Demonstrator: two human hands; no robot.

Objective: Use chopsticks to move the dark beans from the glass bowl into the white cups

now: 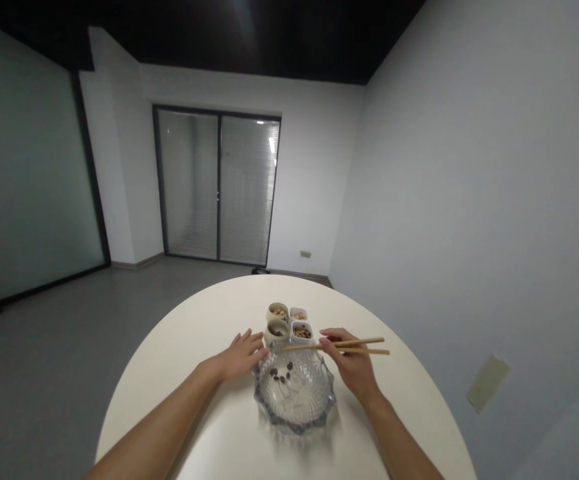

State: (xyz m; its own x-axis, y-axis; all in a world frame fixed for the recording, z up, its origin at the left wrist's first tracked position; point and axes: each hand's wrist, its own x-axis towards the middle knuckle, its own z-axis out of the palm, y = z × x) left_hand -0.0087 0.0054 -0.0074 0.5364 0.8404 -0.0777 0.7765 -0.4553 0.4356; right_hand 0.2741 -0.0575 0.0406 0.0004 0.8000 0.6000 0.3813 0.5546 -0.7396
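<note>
My right hand [352,363] is closed on a pair of wooden chopsticks [337,346] that lie level, their tips pointing left over the far rim of a cut-glass bowl [294,400]. The bowl holds several dark beans [280,373]. My left hand [242,355] rests flat on the round white table [209,347], fingers stretched out and touching the bowl's left rim. Just beyond the bowl stand several small cups: two round ones [277,321] and two square white ones [301,330], each with nuts or beans inside.
The table stands close to a white wall on the right. Grey floor stretches to the left and back, toward a glass double door [218,187] with blinds. A glass partition [29,180] runs along the left side.
</note>
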